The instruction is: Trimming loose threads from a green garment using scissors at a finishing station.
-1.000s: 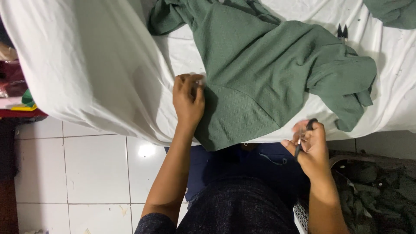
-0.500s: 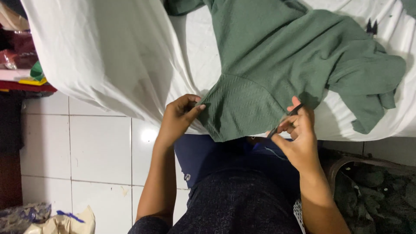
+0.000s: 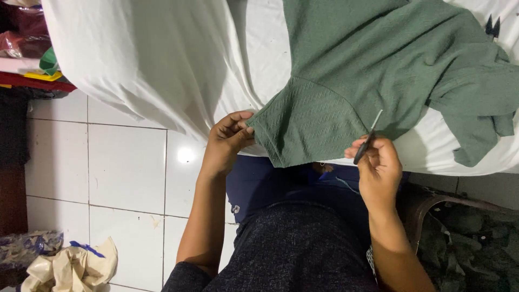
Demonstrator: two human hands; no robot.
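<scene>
The left hand (image 3: 227, 141) pinches the corner of the green shirt (image 3: 367, 81) with closed fingers. At 3 o'clock from it, the right hand (image 3: 378, 167) grips small thread snips (image 3: 367, 138), tip touching the shirt on the white sheet (image 3: 162, 59).

Support = table/bench w/ white cloth (image 3: 162, 65) draped over its front edge. Directly on the cloth: green textured garment (image 3: 378, 65), spread across, its patterned hem corner hanging over the edge. Small dark scissors (image 3: 492, 25) lie just beyond the garment's far right side. White tiled floor (image 3: 119, 173) below the edge.
</scene>
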